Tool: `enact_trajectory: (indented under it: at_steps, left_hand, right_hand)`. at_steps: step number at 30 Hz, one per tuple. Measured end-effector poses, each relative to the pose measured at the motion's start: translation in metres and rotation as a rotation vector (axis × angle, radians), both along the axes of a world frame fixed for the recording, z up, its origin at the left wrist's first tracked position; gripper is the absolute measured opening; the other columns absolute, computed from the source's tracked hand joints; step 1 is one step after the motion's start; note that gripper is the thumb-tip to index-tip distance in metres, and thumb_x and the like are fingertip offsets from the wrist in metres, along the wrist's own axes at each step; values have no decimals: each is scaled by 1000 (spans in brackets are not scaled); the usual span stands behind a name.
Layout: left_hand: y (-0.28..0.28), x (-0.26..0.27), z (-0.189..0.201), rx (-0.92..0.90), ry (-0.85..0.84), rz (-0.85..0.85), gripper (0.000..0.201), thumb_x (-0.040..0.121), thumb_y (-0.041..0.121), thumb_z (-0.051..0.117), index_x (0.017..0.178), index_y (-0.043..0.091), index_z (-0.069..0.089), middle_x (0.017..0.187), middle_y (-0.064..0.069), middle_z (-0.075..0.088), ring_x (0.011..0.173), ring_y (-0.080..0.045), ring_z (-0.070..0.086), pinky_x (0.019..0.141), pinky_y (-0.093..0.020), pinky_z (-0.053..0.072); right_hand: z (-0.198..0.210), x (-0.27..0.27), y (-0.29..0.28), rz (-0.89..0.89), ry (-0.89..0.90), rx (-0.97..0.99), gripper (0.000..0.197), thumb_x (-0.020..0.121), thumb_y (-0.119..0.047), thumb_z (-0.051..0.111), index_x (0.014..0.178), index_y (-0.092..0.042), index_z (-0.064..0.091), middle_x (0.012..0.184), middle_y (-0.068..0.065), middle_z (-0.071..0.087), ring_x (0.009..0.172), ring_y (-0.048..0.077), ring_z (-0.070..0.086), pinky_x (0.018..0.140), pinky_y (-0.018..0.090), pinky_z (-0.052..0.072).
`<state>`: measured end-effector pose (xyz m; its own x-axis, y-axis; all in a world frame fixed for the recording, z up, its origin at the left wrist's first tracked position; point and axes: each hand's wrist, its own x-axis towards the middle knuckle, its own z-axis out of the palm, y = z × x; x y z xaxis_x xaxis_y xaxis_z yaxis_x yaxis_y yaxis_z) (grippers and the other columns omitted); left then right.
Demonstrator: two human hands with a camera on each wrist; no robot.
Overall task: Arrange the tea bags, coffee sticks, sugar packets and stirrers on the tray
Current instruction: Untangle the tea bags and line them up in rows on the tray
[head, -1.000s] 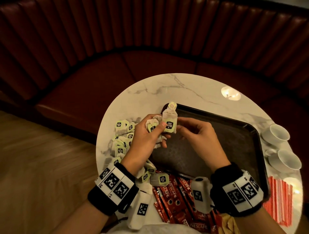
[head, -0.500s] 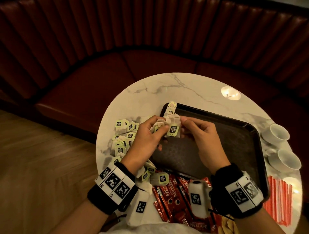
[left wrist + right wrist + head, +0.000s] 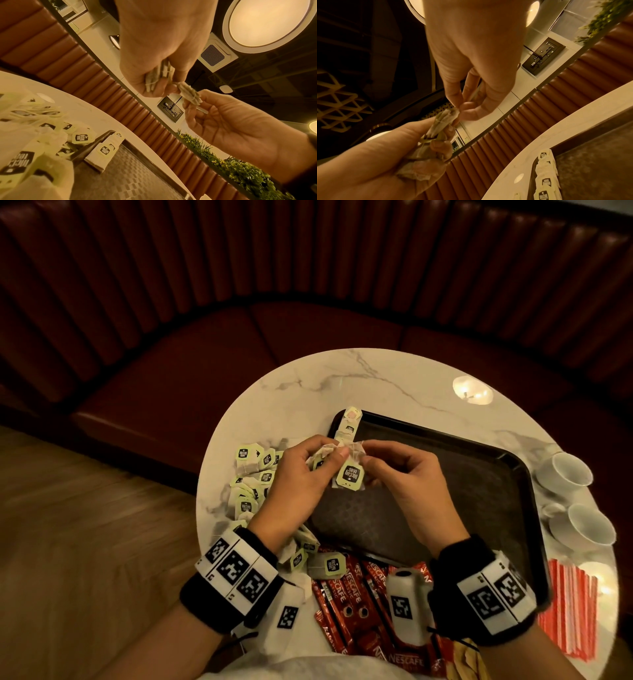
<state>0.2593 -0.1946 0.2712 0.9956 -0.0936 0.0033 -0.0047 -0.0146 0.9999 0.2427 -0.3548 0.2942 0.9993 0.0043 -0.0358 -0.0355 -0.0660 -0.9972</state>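
Over the left edge of the dark tray [image 3: 479, 474] my left hand [image 3: 337, 455] grips a small bundle of tea bags [image 3: 159, 75]. My right hand [image 3: 363, 457] pinches the top of one tea bag [image 3: 349, 475] from that bundle, its green tag hanging down; the wrist views show the same tea bag [image 3: 189, 93] [image 3: 443, 120] between both hands. A short row of tea bags [image 3: 349, 422] lies along the tray's far left edge. Loose tea bags [image 3: 250, 484] are piled on the table left of the tray. Red coffee sticks [image 3: 342, 594] lie near me, and red-striped stirrers [image 3: 568, 611] at the right.
Two white cups [image 3: 565, 470] [image 3: 589, 525] stand on the round marble table [image 3: 308, 385], right of the tray. A curved dark red bench [image 3: 205, 354] wraps round the table's far side. Wooden floor [image 3: 85, 542] lies to the left.
The tea bag held upright between my hands has come down and now hangs by its top from my fingertips. Both hands have drawn closer together over the tray's left edge.
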Motion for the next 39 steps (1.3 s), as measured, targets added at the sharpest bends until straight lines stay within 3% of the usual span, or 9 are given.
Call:
enact_trajectory:
  at_steps: [3,7,12,16,21,26,30,32,39]
  left_hand:
    - [1,1,0,14,-13,-43,8,93,24,65,93,20,72,88,3,73,92,-25,70,85,-54,56]
    - [2,2,1,18,-35,-91,8,93,22,64,93,21,72,84,14,71,86,-11,68,80,-40,55]
    - [-2,1,-1,-57,-17,-88,8,93,19,64,93,16,71,71,13,67,61,2,60,53,-12,42]
    - [-4,1,0,-142,28,-1,18,95,22,61,100,6,68,71,3,64,53,-1,53,43,-15,37]
    - [-3,3,-2,-131,29,20,13,95,29,60,92,17,67,71,-5,60,52,-10,46,39,-22,32]
    - [0,3,-12,-84,76,96,13,95,28,61,93,16,66,81,-16,64,63,-21,51,40,-21,34]
    - [5,3,-23,-125,221,180,10,98,26,58,97,18,64,79,0,64,60,-7,53,41,-17,33]
    - [9,3,-28,-138,280,200,14,99,27,56,101,15,63,81,0,64,57,-5,52,41,-18,31]
    - [11,2,-29,-127,331,199,26,101,29,51,109,7,63,79,0,64,55,-6,55,42,-18,33]
  right_hand:
    - [0,-1,0,10,-7,-12,20,92,-6,62,100,-21,73,93,3,76,80,15,70,67,21,55]
    - [0,0,-1,52,0,-49,22,95,-5,55,100,-19,71,92,4,74,79,16,68,67,23,57]
    - [-2,5,-4,47,81,-103,14,97,-10,50,95,-18,60,73,-8,61,62,5,55,59,21,48]
    - [-4,5,-4,87,185,33,15,99,-8,48,105,-12,62,89,5,64,68,6,59,59,18,51]
    - [-9,-4,-7,124,148,31,18,93,-8,61,109,-7,68,98,8,74,79,15,70,71,20,56]
    - [-22,2,-13,129,168,-70,15,90,-17,67,104,-17,73,98,2,75,89,14,70,79,25,57]
    - [-48,21,-22,-35,333,7,12,91,-10,66,100,-15,73,94,1,76,79,10,68,67,18,54]
    - [-66,33,-25,-117,422,15,10,90,-5,66,97,-11,70,97,6,74,80,12,68,65,18,55]
    - [-120,57,-2,-44,609,-50,10,86,2,70,96,3,69,89,13,70,71,15,66,64,19,58]
